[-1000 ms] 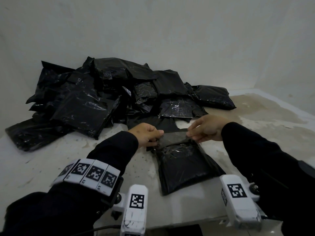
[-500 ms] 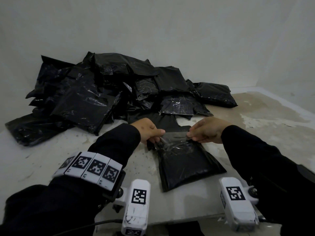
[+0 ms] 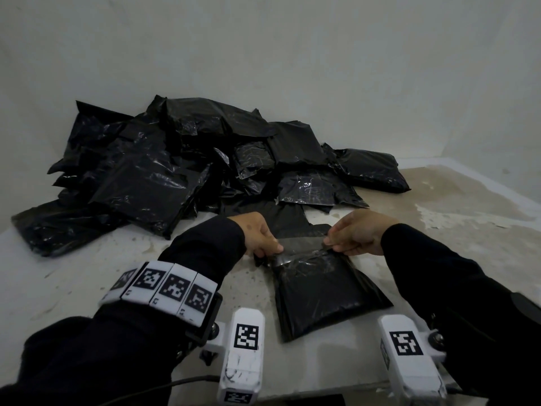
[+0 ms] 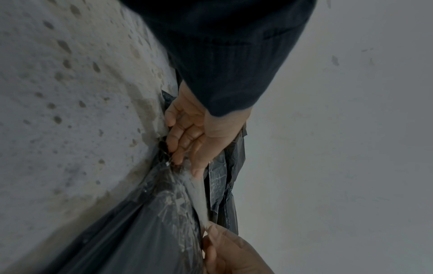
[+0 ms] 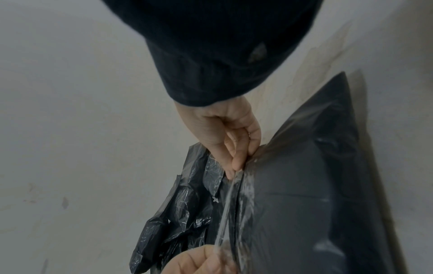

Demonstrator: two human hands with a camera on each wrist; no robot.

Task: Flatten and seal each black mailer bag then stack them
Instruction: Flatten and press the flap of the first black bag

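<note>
On the table (image 3: 439, 259), mailer bag (image 3: 322, 294), flap between both pinching hands (image 3: 310, 238).

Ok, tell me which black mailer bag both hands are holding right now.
The lone bag lying nearest the person, apart from the heap: left hand and right hand pinch its flap's two ends.

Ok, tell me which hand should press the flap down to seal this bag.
Probably the left hand: its fingers already lie over the flap. The right hand only pinches the flap's other end, so it can keep the bag taut.
</note>
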